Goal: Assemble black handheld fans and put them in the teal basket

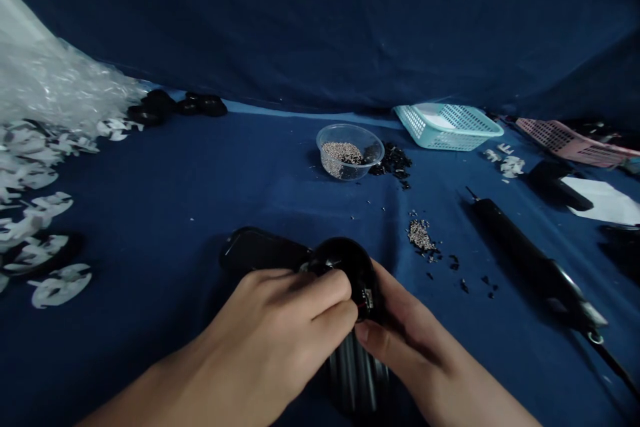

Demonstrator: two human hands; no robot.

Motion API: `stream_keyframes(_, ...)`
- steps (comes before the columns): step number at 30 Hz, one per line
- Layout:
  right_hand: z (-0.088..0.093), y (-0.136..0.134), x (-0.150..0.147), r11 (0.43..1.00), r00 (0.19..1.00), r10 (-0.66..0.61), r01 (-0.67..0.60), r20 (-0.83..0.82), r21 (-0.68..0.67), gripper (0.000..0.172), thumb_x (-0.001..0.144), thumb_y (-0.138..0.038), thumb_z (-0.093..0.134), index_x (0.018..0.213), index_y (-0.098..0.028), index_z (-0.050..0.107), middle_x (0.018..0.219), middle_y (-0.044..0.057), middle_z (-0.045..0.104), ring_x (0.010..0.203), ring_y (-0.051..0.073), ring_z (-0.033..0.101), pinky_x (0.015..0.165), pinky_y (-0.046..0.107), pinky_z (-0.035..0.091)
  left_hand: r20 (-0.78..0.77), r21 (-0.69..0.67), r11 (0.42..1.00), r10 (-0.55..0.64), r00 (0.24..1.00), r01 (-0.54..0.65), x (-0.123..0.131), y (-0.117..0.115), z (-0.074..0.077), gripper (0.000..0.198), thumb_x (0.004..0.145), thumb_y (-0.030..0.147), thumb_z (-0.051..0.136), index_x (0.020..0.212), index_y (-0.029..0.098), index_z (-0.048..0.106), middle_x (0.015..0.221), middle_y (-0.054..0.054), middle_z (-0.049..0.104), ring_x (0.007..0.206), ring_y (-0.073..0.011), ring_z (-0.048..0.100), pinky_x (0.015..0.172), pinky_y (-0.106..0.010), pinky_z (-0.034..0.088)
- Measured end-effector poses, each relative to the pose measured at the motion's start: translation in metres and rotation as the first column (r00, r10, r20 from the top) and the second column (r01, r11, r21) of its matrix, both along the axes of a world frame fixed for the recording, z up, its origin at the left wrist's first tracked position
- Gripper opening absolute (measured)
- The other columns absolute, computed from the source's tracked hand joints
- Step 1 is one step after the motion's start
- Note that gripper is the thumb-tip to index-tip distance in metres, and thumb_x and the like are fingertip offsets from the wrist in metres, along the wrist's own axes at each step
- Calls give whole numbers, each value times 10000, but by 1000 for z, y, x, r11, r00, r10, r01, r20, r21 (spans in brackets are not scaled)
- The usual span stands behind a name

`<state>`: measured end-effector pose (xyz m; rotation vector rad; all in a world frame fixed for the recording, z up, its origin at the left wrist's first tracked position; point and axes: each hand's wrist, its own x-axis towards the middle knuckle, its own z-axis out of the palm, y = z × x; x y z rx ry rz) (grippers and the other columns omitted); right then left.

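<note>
A round, glossy black plastic housing (345,255) is in front of me at the lower middle. My right hand (410,340) wraps its right side, the thumb pressed on the near rim. My left hand (285,327) lies across its left side, with curled fingers pressed together at the housing; what they pinch, if anything, is hidden. Under my hands a black ribbed piece (357,373) shows, partly covered. Beyond my left hand a flat, glossy black piece (260,250) extends to the left; I cannot tell whether it joins the housing.
A clear bowl of small screws (350,153) stands ahead beside black bits (397,161). Loose screws (420,235) lie nearer. At right are an electric screwdriver (530,253), a turquoise basket (457,140) and a pink basket (565,143). White plastic parts (35,160) and clear bags (65,83) crowd the left.
</note>
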<state>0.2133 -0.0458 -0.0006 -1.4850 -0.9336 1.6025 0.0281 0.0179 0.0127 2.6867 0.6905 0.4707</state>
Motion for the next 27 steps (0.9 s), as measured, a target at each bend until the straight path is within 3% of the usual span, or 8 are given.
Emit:
stream_keyframes(5, -1, -1, 5, 999, 999, 37, -36, -39, 29, 567, 843, -346, 687, 1365, -403, 471, 1475, -80, 429, 1436, 220, 236, 1193, 414, 158, -38, -10, 999, -39, 999, 38, -1, 1, -3, 338, 951, 76, 329, 825, 194, 621, 770, 33, 580, 619, -119, 541, 586, -302, 407)
stream_keyframes(10, 6, 1, 6, 995, 993, 92, -93, -72, -22, 553, 857, -384, 668, 1369, -404, 460, 1475, -69, 433, 1422, 219, 277, 1183, 414, 211, -74, -21, 998, -57, 996, 56, -2, 2, 0, 381, 988, 109, 286, 797, 198, 603, 751, 44, 556, 623, -112, 528, 611, -286, 422)
stream_keyframes(17, 9, 4, 7, 993, 997, 83, -83, -12, -85, 594, 841, -435, 673, 1387, -378, 447, 1453, -45, 469, 1398, 221, 330, 1191, 450, 155, -83, 91, 994, -54, 995, 61, -5, 3, 5, 394, 973, 99, 298, 831, 198, 652, 793, 26, 592, 615, -100, 549, 643, -230, 487)
stream_keyframes(27, -9, 1, 14, 983, 983, 180, -180, 20, -29, 573, 879, -467, 623, 1403, -439, 392, 1434, -58, 492, 1371, 202, 377, 1169, 432, 226, -9, 110, 993, -51, 999, 52, -4, 6, -2, 362, 975, 131, 308, 915, 202, 658, 838, 12, 606, 617, -89, 595, 634, -215, 518)
